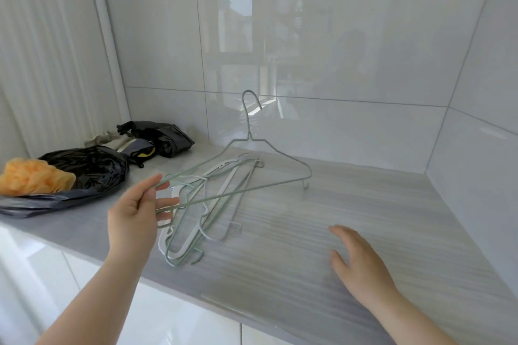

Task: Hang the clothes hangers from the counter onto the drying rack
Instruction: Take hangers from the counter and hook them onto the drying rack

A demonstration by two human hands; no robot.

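My left hand (pixel 137 213) pinches one end of a green wire hanger (pixel 246 173), lifting it off the hanger pile (pixel 201 218) near the counter's (pixel 364 204) front edge; my right hand (pixel 361 263) hovers open. I should lift slowly so nothing snags.

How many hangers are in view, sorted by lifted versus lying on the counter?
Lifted green hanger, pinched at one end by the left hand: 1
Hangers in the tangled pile on the counter: several, green and white, exact count unclear
Total: cannot tell
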